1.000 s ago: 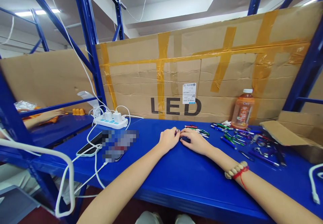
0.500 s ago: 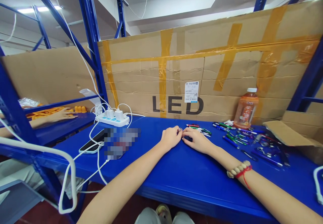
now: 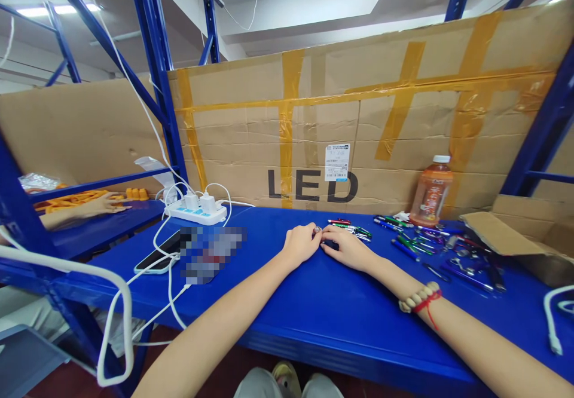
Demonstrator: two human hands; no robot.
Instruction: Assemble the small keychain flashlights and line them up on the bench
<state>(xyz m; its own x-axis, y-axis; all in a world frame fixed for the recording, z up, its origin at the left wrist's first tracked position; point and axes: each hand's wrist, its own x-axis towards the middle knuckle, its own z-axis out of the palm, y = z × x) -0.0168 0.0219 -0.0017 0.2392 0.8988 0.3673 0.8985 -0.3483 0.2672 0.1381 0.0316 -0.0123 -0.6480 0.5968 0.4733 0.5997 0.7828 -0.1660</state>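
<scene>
My left hand [image 3: 300,244] and my right hand [image 3: 347,247] rest side by side on the blue shelf top [image 3: 314,308], fingertips meeting. Both are curled around a small dark piece with a metal tip [image 3: 319,230] held between them; most of it is hidden by the fingers. A bead bracelet with a red cord [image 3: 420,299] sits on my right wrist. Just beyond my right hand lies a scatter of coloured pens [image 3: 352,229], and more pens and pen parts [image 3: 448,251] spread to the right.
A taped cardboard sheet marked LED [image 3: 314,147] walls the back. An orange drink bottle [image 3: 431,192] stands at right, an open carton [image 3: 520,236] beyond it. A white power strip [image 3: 196,211], cables and a phone [image 3: 159,253] lie left. Another person's hand [image 3: 96,205] rests on the neighbouring shelf.
My hands stay together on the same spot with only slight finger movement. The view has shifted a little. The other person's hand at left has moved slightly.
</scene>
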